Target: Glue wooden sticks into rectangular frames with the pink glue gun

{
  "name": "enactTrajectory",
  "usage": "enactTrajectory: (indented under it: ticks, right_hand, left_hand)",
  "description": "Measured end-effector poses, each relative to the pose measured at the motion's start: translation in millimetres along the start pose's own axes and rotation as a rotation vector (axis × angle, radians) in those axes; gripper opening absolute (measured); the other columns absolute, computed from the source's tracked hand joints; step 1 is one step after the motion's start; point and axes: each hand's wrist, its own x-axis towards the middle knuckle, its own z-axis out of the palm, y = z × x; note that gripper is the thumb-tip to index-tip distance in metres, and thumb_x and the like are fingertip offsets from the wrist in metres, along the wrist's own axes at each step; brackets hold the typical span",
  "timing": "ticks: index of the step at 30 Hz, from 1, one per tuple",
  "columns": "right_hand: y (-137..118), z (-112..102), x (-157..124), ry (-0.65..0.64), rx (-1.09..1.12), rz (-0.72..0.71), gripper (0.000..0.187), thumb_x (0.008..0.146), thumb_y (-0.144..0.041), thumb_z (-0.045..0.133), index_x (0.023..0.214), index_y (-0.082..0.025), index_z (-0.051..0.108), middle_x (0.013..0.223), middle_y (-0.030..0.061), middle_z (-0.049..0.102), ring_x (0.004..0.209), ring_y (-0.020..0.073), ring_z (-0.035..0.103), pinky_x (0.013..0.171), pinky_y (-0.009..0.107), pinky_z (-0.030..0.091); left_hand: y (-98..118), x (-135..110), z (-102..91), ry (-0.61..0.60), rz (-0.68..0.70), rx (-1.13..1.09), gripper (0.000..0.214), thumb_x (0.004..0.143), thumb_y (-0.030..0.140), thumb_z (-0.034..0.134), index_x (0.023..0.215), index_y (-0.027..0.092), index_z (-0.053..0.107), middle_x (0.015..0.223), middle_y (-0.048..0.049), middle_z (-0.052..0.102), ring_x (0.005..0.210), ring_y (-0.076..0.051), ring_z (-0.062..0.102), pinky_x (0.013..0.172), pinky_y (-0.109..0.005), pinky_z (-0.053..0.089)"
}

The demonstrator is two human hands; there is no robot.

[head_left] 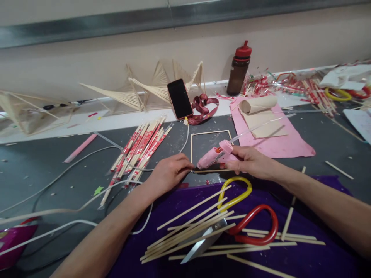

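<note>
I have the fingers of my right hand [249, 160] wrapped around the grip of a pink glue gun [216, 155], its nozzle angled down and left, just beside the near left corner of a frame of thin sticks [191, 150]. My left hand [171, 170] is at that corner, fingers bunched together with their tips touching the wood (whether they pinch it or only press, I can't tell from here). The frame lies flat on the dark surface [78, 177]. Nearer me, scissors [222, 224] lie among loose sticks [174, 243] on a purple cloth [136, 255]; wrapped sticks [142, 148] lie farther left
</note>
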Motion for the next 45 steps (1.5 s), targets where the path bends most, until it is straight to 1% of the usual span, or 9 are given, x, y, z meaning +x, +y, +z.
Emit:
enactTrajectory:
  ticks: [4,7,11,15,20,25,30,37,45]
  right_hand:
    - [0.8,2.5,-1.3,0.028,-0.112,-0.023,0.029,0.083,-0.040,0.055,0.095,-0.014,0.059,0.068,-0.0026,0.045,0.059,0.0086,0.038,0.052,0.020,0.031]
    - [1.7,3.9,-2.2,0.039,-0.164,-0.066,0.027,0.084,-0.039,0.052,0.095,-0.015,0.057,0.068,-0.0031,0.043,0.059,0.0084,0.035,0.051,0.020,0.029]
    - [1.4,4.7,-3.4,0.077,-0.257,-0.102,0.022,0.085,-0.038,0.051,0.088,-0.016,0.054,0.065,-0.0040,0.041,0.056,0.0080,0.033,0.050,0.021,0.027]
    - [0.2,4.5,-4.0,0.095,-0.327,-0.090,0.021,0.084,-0.038,0.051,0.083,-0.017,0.054,0.063,-0.0043,0.041,0.054,0.0083,0.034,0.050,0.021,0.027]
    - [1.1,5.4,-3.8,0.093,-0.331,-0.084,0.022,0.084,-0.038,0.051,0.087,-0.016,0.056,0.066,-0.0034,0.046,0.057,0.0092,0.038,0.051,0.021,0.029]
    - [2.3,6.3,-4.1,0.090,-0.315,-0.081,0.028,0.084,-0.041,0.050,0.091,-0.015,0.057,0.067,-0.0031,0.044,0.058,0.0098,0.038,0.051,0.021,0.030]
    - [1.2,5.7,-4.3,0.097,-0.351,-0.083,0.028,0.084,-0.041,0.050,0.091,-0.015,0.056,0.066,-0.0030,0.044,0.058,0.0100,0.038,0.051,0.022,0.030]
    - [-1.2,7.2,-4.3,0.135,-0.398,-0.096,0.025,0.083,-0.039,0.051,0.085,-0.015,0.057,0.064,-0.0029,0.045,0.055,0.0101,0.039,0.050,0.022,0.030]
    - [-1.4,7.6,-4.4,0.123,-0.379,-0.093,0.024,0.083,-0.040,0.051,0.079,-0.016,0.053,0.064,-0.0024,0.044,0.056,0.0099,0.038,0.049,0.022,0.028]
  left_hand:
    - [0.4,0.4,1.0,0.008,0.003,0.005,0.019,0.087,0.020,0.050,0.093,0.019,0.068,0.089,-0.0031,0.064,0.081,-0.012,0.061,0.071,-0.022,0.046]
    - [0.7,0.5,1.6,0.015,-0.003,0.019,0.019,0.087,0.020,0.050,0.092,0.019,0.068,0.089,-0.0029,0.065,0.080,-0.011,0.061,0.070,-0.021,0.046]
    - [1.3,0.7,2.5,0.027,-0.014,0.034,0.019,0.086,0.020,0.051,0.091,0.020,0.069,0.088,-0.0029,0.066,0.078,-0.011,0.062,0.069,-0.021,0.047]
    - [2.0,1.1,3.1,0.048,-0.022,0.037,0.019,0.085,0.019,0.052,0.091,0.020,0.070,0.087,-0.0023,0.067,0.077,-0.011,0.062,0.067,-0.021,0.047]
    - [2.1,1.1,3.5,0.052,-0.022,0.040,0.018,0.085,0.018,0.053,0.090,0.020,0.070,0.087,-0.0016,0.067,0.077,-0.011,0.062,0.067,-0.020,0.047]
    - [1.3,1.0,3.9,0.047,-0.024,0.057,0.018,0.084,0.017,0.054,0.090,0.020,0.070,0.086,-0.0015,0.067,0.076,-0.010,0.062,0.066,-0.020,0.046]
    - [2.0,1.1,3.6,0.047,-0.033,0.055,0.019,0.084,0.017,0.053,0.091,0.020,0.070,0.086,-0.0012,0.067,0.076,-0.010,0.062,0.067,-0.020,0.046]
    - [3.6,1.2,2.6,0.041,-0.040,0.046,0.020,0.084,0.017,0.052,0.091,0.021,0.070,0.087,-0.0007,0.067,0.076,-0.010,0.062,0.066,-0.020,0.046]
    - [3.7,1.6,2.5,0.043,-0.038,0.056,0.020,0.084,0.017,0.052,0.091,0.021,0.070,0.086,-0.0008,0.067,0.075,-0.010,0.062,0.066,-0.020,0.046]
